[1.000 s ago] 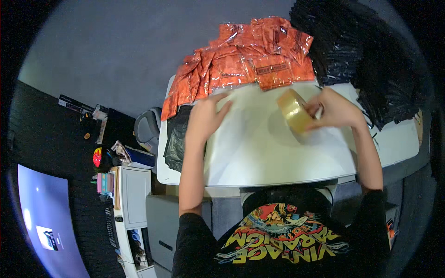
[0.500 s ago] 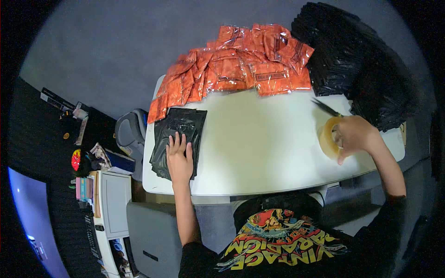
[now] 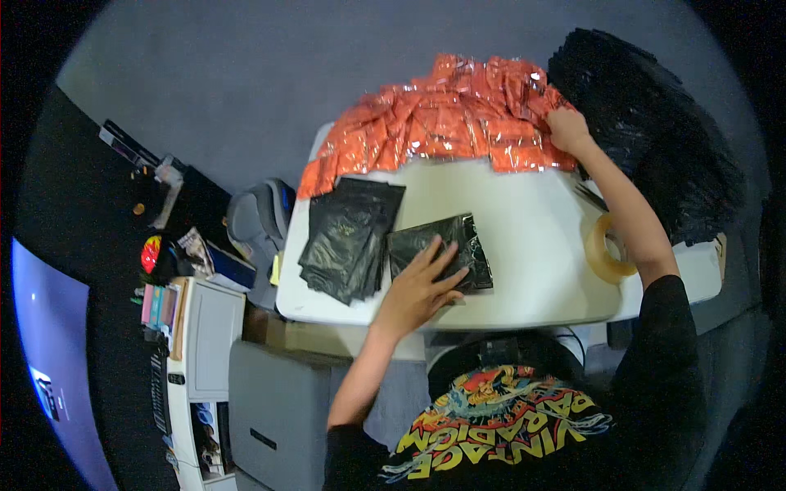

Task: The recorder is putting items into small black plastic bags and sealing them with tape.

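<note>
The left hand [image 3: 417, 288] now lies on a black plastic mailing bag [image 3: 407, 244] in the middle of the frame, where half a second ago it rests on the stack of black bags [image 3: 342, 237] at centre left. The right hand [image 3: 568, 129] has also moved: it has let go of the clear yellowish tape roll [image 3: 598, 255], which sits at the right of the frame, and reaches to the right end of the pile of orange packets [image 3: 442, 127] at upper centre. For the work, this means that 1 bag, or a thin few, lies apart from the stack under the left hand, while the right hand is free of the tape and at the packets.

The left hand is spread flat, its fingers fanned over the bag. The right hand's fingertips are hidden among the packets, so I cannot tell whether they pinch 1.

The bag under the left hand is flat, roughly rectangular and slightly tilted on the white table [image 3: 532, 237], with glossy glints along its right edge and its left edge close beside the stack. The orange packets are wrapped in shiny clear film, overlapping in an uneven heap. A dark pointed tool [image 3: 591, 196] lies near the tape roll, and a large black heap [image 3: 647, 123] fills the upper right.
</note>
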Available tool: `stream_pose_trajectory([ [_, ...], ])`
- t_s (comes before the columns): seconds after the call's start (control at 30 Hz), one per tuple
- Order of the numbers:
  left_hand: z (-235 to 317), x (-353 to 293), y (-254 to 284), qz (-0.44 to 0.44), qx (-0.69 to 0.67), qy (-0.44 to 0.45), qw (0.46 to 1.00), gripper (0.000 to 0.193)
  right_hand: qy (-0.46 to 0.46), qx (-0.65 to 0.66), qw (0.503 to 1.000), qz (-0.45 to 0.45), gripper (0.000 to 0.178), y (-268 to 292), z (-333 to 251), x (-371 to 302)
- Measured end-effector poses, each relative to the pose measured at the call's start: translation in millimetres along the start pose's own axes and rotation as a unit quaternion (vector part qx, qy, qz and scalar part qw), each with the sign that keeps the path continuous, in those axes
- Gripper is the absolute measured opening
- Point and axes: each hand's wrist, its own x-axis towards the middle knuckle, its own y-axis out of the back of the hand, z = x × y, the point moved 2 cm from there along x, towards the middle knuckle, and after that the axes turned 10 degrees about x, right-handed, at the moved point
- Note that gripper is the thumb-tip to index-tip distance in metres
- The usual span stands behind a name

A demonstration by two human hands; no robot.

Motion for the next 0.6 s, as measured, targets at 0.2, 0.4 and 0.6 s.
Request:
stream_pose_trajectory([
  [0.2,-56,27,-7,-0.063,-0.174,0.112,0.976,0.043,0.0,0.122,0.992,-0.029,0.028,76,-60,-79],
  [0.4,-103,110,-17,-0.02,-0.189,0.122,0.974,0.033,0.131,0.262,0.891,-0.348,0.048,90,-153,-203],
  [0.6,-111,128,-45,-0.019,-0.153,0.106,0.982,0.03,0.122,0.24,0.96,-0.074,0.08,13,-184,-208],
])
